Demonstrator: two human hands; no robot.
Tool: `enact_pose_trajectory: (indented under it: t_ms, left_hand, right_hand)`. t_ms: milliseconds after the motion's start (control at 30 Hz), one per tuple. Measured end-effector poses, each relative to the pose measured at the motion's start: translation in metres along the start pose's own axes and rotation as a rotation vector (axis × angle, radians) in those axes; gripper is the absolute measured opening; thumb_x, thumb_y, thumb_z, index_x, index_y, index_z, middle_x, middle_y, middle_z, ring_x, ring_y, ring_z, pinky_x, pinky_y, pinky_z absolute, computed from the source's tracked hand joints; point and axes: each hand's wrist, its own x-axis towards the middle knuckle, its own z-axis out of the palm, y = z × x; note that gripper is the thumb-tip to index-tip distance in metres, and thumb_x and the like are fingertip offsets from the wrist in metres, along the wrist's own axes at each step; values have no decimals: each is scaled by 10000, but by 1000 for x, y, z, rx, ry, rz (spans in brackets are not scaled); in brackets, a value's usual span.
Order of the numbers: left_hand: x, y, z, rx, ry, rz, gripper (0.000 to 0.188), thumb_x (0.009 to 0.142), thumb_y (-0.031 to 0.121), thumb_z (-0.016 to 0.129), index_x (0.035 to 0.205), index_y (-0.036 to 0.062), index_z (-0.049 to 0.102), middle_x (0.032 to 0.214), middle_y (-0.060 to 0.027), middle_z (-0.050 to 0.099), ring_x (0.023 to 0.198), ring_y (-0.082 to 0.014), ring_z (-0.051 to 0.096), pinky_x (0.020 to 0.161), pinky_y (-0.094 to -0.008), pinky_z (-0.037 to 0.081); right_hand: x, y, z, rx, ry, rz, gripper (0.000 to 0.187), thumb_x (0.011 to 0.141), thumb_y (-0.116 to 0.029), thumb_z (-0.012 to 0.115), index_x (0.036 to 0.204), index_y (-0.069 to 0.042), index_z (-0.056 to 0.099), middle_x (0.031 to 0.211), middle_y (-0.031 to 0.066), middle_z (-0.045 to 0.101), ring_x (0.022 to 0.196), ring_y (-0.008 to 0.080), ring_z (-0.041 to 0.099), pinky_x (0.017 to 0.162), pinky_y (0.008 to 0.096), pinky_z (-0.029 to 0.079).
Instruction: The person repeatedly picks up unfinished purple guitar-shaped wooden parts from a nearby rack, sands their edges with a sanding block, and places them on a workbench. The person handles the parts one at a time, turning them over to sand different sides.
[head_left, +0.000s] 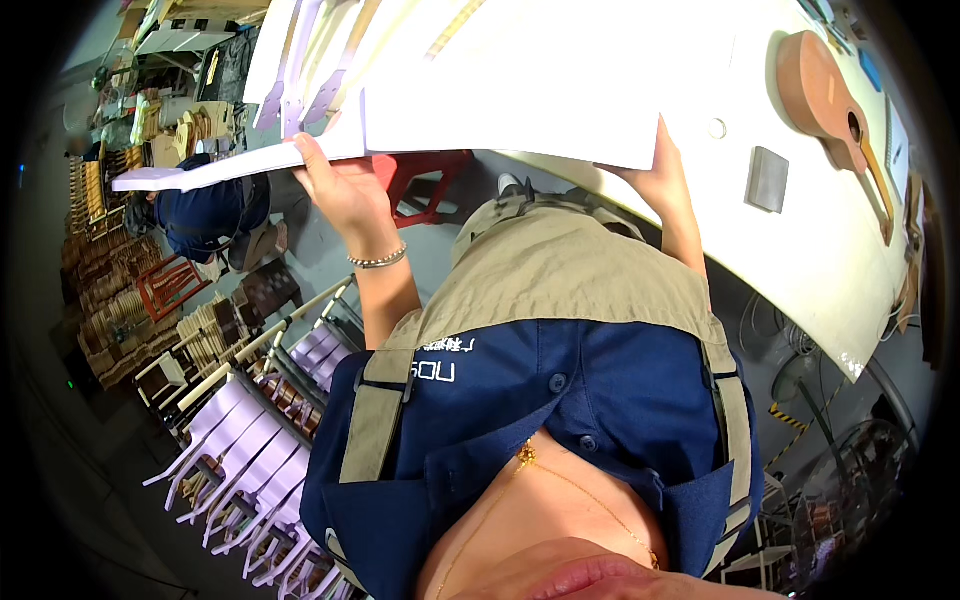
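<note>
Across the front of me, level and side-on, is a pale lilac ukulele or small guitar (245,163), its body washed out almost white by the light. Its headstock points left, and no strings show on it. My left hand (350,195) is closed around the neck close to the body. At the other end my right hand (662,182) grips the body's tail, thumb up along the edge and fingers partly hidden beneath. Beyond it, more lilac necks with holed headstocks (328,95) lie on the white worktable (690,60).
An unpainted brown ukulele (815,95), a grey block (767,180) and a small ring (717,128) lie on the table's right. A red stool (412,190) stands under the table. At lower left is a rack of lilac instruments (235,430). A person in dark blue (205,215) bends farther left.
</note>
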Motion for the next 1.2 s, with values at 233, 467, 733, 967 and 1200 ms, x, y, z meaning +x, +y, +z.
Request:
enact_pose_trajectory:
  t_ms: [233,467,733,967,1200]
  left_hand:
    - [13,-39,-68,-329,392,-593,331,891,290,425,1049,12,512,979,-126,592,936,-271,584,786,-426,490]
    - [-20,-83,-123,-608,554,-1001,246,896,234,386,947,65,557,892,-57,611,770,-175,568,710,-322,502]
    - [-20,-67,-114,-443,290,-801,241,890,228,422,965,44,559,968,-62,602,888,-180,564,846,-352,462]
    - [20,-59,-93,-418,296,-523,202,854,234,558,905,38,555,735,-45,566,724,-154,568,802,-331,497]
    - [17,-38,-29,-299,132,-171,337,823,272,621,1059,75,484,734,-45,515,710,-170,519,782,-372,482]
  right_hand:
    - [-12,-64,1,-37,7,-504,933,526,-245,826,1314,-82,353,1259,125,465,1224,274,384,1030,393,263]
    - [-6,-82,29,312,-295,-689,874,559,-237,796,1313,-108,371,1312,123,403,1238,276,352,1026,393,265]
    - [13,-62,22,-38,-84,-848,560,772,-540,492,1191,-175,557,1392,153,291,1267,357,282,1035,476,198]
    - [26,-2,16,439,-169,-431,942,701,-676,536,1372,-74,265,1440,122,192,1296,265,256,1051,385,198]
    - [27,35,23,524,-106,-269,1168,453,-208,858,1397,-89,181,1390,105,297,1268,231,299,1030,356,268]
